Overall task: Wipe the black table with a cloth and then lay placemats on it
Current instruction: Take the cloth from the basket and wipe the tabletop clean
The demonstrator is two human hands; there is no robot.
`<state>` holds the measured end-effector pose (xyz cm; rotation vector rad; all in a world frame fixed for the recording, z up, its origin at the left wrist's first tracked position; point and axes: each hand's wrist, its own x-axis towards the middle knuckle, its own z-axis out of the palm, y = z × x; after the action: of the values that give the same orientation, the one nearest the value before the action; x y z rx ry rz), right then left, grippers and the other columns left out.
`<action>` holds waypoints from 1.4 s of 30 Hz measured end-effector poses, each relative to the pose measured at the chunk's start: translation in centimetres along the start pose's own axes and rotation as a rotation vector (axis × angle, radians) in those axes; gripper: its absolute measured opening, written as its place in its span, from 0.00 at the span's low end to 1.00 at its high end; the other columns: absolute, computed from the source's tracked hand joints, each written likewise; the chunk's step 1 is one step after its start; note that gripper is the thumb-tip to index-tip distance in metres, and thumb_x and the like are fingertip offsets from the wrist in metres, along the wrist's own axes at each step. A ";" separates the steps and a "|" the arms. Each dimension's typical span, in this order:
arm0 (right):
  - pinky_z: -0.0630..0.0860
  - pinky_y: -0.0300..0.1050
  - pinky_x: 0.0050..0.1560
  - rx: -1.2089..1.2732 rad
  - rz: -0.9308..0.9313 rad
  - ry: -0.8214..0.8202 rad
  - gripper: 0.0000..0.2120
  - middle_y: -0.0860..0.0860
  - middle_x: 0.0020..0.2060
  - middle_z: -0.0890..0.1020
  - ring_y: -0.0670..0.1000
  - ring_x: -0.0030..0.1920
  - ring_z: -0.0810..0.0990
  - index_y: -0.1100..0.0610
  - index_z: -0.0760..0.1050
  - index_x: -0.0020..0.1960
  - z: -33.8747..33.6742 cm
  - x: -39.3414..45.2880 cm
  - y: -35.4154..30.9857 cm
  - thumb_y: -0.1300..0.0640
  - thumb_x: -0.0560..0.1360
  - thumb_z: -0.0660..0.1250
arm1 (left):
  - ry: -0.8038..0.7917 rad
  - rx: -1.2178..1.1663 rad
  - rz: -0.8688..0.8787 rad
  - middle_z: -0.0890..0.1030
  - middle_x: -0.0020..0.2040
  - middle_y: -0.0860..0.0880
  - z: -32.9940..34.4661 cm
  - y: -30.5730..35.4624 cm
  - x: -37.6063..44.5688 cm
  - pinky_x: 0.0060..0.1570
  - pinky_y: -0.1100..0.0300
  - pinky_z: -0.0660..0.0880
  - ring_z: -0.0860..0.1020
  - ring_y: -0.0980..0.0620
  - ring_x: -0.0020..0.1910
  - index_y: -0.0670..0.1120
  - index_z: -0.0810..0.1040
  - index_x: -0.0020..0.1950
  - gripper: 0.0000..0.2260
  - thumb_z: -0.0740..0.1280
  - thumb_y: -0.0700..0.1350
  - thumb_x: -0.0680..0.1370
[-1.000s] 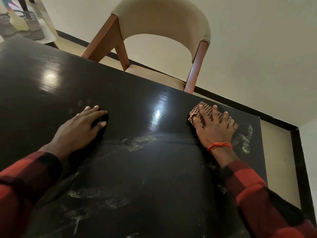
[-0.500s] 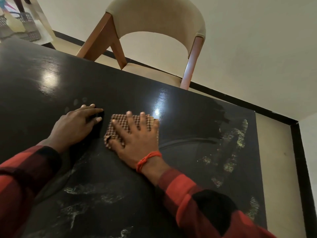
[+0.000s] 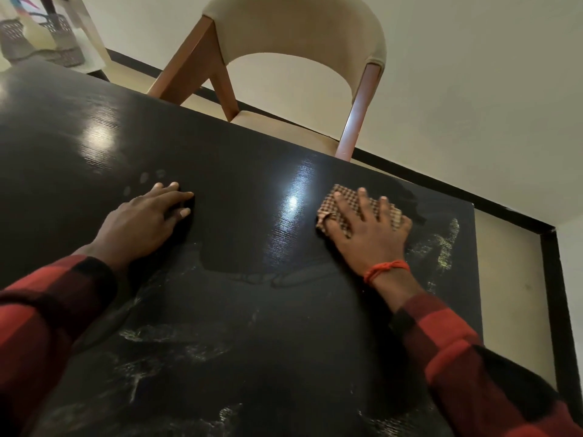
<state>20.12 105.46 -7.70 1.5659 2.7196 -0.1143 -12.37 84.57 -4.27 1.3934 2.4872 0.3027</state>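
- Two hands lie on the black table (image 3: pixel 239 310): I see my left hand (image 3: pixel 142 222) flat on the bare top, fingers together and gripping nothing.
- My right hand (image 3: pixel 367 234) presses palm-down on the checked cloth (image 3: pixel 344 203), fingers spread wide over it; it is a flat press, not a pinch.
- I see the cloth folded into a small pad near the table's far edge, toward the right corner.
- An orange thread band (image 3: pixel 383 269) circles the right wrist; red and black checked sleeves (image 3: pixel 473 361) cover both forearms.
- Pale smeared streaks (image 3: pixel 441 247) mark the top just right of the cloth, and more lie near me between the arms.
- A few faint fingertip-sized smudges (image 3: pixel 143 179) sit just beyond the left hand.
- A bright light glare (image 3: pixel 293 200) sits on the top between the hands, close to the cloth.
- Beyond the far edge a chair (image 3: pixel 299 36) with a beige curved back and brown wooden legs stands tucked against the table, opposite the gap between my hands.
- Far left, behind the table, I see perforated baskets (image 3: pixel 47 36), blurred.
- No object on the top blocks either hand.
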 end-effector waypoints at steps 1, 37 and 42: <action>0.48 0.77 0.72 0.005 0.026 -0.005 0.30 0.45 0.82 0.51 0.60 0.81 0.50 0.32 0.46 0.78 0.1 0.1 0.8 0.28 0.77 0.42 | 0.001 -0.007 0.002 0.62 0.80 0.58 0.1 -0.1 0.0 0.72 0.40 0.67 0.57 0.52 0.81 0.63 0.68 0.75 0.19 0.60 0.57 0.83; 0.46 0.77 0.71 0.038 -0.126 0.009 0.31 0.49 0.82 0.52 0.64 0.80 0.49 0.36 0.50 0.80 1.0 -1.6 -14.6 0.30 0.78 0.43 | 0.093 -0.017 -0.157 0.63 0.81 0.55 -0.1 -6.7 -13.1 0.73 0.43 0.65 0.58 0.51 0.81 0.61 0.67 0.77 0.19 0.57 0.49 0.85; 0.44 0.76 0.72 0.044 -0.360 -0.011 0.31 0.48 0.82 0.51 0.63 0.81 0.48 0.33 0.49 0.79 1.8 -4.7 -22.2 0.29 0.77 0.43 | 0.096 -0.021 -0.159 0.63 0.81 0.55 -0.1 -6.8 -12.9 0.72 0.43 0.67 0.58 0.50 0.81 0.61 0.68 0.77 0.19 0.57 0.51 0.85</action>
<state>3.29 90.20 -7.91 1.0620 2.9770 -0.1820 -11.38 69.99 -4.56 1.1908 2.6455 0.3684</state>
